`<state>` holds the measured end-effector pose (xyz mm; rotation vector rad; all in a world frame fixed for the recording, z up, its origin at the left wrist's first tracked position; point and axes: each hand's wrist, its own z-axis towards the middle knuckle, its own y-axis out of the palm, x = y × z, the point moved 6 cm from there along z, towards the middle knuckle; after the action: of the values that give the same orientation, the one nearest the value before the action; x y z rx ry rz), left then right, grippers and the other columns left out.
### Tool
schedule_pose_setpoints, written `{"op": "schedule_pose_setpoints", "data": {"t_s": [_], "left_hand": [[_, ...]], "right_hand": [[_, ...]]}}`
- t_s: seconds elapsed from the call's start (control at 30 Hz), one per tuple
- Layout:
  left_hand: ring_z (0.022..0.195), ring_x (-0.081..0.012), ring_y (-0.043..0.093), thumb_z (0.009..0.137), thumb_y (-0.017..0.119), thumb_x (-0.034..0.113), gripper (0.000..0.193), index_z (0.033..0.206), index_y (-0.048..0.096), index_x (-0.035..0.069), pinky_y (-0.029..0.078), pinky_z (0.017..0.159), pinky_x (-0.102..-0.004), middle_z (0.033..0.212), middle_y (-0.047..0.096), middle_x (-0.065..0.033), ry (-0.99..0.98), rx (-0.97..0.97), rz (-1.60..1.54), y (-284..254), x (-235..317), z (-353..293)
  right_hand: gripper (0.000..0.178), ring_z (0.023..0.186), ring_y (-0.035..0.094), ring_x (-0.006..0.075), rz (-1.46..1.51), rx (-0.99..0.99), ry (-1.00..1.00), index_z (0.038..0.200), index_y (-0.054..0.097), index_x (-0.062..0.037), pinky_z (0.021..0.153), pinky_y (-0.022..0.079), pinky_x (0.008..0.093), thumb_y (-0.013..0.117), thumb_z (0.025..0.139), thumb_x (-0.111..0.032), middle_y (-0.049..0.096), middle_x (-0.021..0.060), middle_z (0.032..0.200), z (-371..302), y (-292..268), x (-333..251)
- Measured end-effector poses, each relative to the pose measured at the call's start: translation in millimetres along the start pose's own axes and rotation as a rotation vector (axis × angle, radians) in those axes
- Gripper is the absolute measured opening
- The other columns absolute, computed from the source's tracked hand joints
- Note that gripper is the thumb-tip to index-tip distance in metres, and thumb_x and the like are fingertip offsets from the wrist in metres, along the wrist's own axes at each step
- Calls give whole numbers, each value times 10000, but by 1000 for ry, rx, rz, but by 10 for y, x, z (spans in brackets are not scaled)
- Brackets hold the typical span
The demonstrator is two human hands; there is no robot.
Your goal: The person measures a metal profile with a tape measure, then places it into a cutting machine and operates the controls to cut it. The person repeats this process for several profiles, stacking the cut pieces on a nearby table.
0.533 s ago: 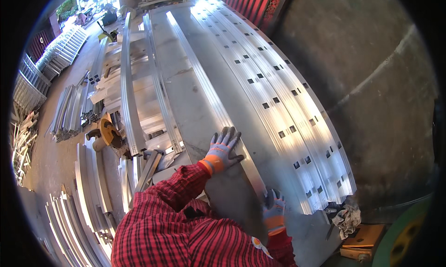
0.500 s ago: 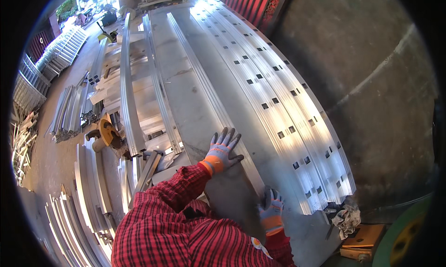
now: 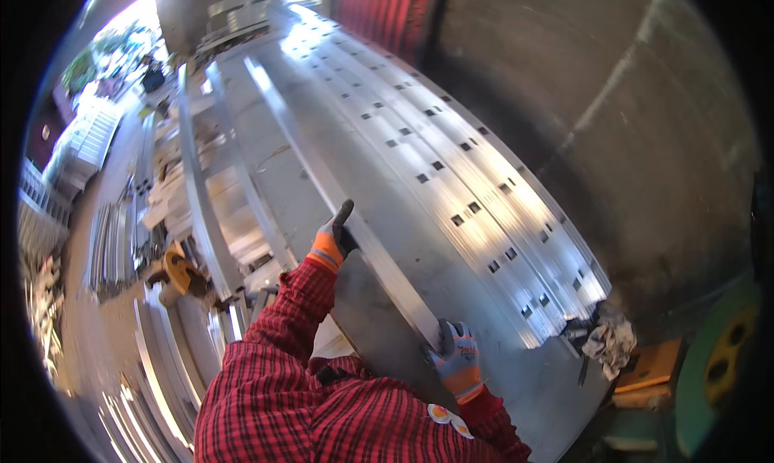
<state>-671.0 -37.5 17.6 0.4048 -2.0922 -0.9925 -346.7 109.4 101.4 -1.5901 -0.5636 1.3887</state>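
Operated from afar, my grey-and-orange-gloved left hand (image 3: 339, 228) curls around a long, straight silver metal bar (image 3: 393, 275); my matching right hand (image 3: 458, 357) clasps its near end.

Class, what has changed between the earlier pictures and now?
The left hand, earlier spread over the metal bar, has moved to its left edge and now grips it, thumb up. The camera view shifted too. The right hand stays at the bar's near end; the strips with holes still lie right of it.
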Motion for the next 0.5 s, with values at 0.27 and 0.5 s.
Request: {"op": "schedule_pose_setpoints", "data": {"t_s": [0.27,0.5], "left_hand": [[1024,-179,637,1000,611,275,326,1242,624,57,479,1007,-425,1092,669,-58,619,-418,194,1028,766,-441],[1366,-350,472,992,585,221,518,1428,457,-28,296,1199,-506,1442,507,-228,813,-575,366,2529,2054,-1255]], "right_hand": [[619,1102,561,390,86,284,-125,1306,559,-56,951,458,479,761,804,-358,596,182,1206,-36,-248,-170],[676,1091,531,399,539,445,-341,1368,498,-38,950,453,487,740,841,-386,566,212,1208,575,-459,-769]]}}
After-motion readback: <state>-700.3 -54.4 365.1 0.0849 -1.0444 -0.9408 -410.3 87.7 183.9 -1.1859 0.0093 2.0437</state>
